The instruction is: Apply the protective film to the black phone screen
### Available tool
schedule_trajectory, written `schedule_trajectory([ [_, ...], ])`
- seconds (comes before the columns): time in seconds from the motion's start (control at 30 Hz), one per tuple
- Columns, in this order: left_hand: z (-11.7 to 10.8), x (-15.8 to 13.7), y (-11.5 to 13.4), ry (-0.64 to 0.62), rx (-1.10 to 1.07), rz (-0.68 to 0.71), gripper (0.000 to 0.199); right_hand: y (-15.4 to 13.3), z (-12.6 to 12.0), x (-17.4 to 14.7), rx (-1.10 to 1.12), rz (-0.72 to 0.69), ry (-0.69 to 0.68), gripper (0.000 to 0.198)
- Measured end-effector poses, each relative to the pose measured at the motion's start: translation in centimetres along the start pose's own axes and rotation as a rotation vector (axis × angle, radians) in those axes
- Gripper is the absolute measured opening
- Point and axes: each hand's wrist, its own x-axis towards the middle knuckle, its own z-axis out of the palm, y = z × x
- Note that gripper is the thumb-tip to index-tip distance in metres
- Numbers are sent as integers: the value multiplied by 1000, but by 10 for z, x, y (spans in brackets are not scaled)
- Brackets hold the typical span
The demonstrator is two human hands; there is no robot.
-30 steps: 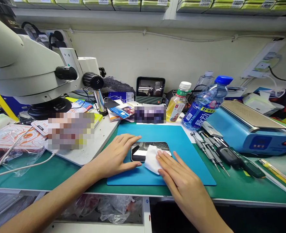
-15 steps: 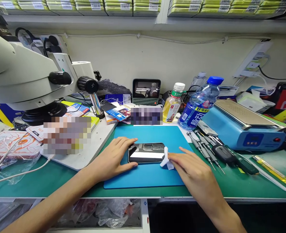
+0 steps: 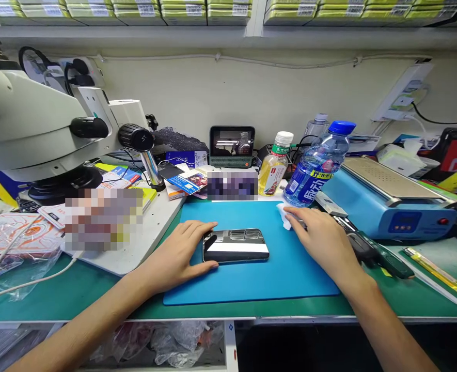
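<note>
A smartphone (image 3: 236, 245) lies flat on the blue mat (image 3: 232, 287), its glossy dark screen up and reflecting bright shapes. My left hand (image 3: 182, 248) grips the phone's left end, with thumb at the near edge and fingers at the far edge. Off to the right, my right hand (image 3: 321, 232) pinches a crumpled white wipe (image 3: 284, 216) between thumb and fingers. The wipe is apart from the phone, near the mat's far right corner and below the big blue drink bottle (image 3: 315, 168).
At left stands a microscope (image 3: 38, 119) on a white base, beside packets and a cable. A tea bottle (image 3: 275, 165) and a small screen device (image 3: 232, 147) are at the back. To the right are a blue heating plate (image 3: 391, 201), a green-handled tool (image 3: 391, 258) and a yellow cutter (image 3: 435, 268).
My right hand has moved away from the phone's right end, rightward and farther back, carrying the white wipe. My left hand stays at the phone's left end.
</note>
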Motion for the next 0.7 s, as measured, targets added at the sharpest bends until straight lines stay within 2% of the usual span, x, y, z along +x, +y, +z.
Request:
schedule_trajectory([
  [0.13,0,0,-1,-18,-11,-7,72,1,9,-4,39,-14,-5,47],
  [0.23,-1,0,-1,-31,-11,1,73,-4,5,-10,84,-39,16,47],
  [0.47,-3,2,1,-33,26,13,82,-45,-18,-28,242,-218,-100,32],
  [0.63,-3,2,1,-24,52,-16,85,-56,-7,-32,303,-113,-235,68],
  [0.7,-3,2,1,-31,39,-19,86,-55,-4,-32,310,-85,-292,75],
])
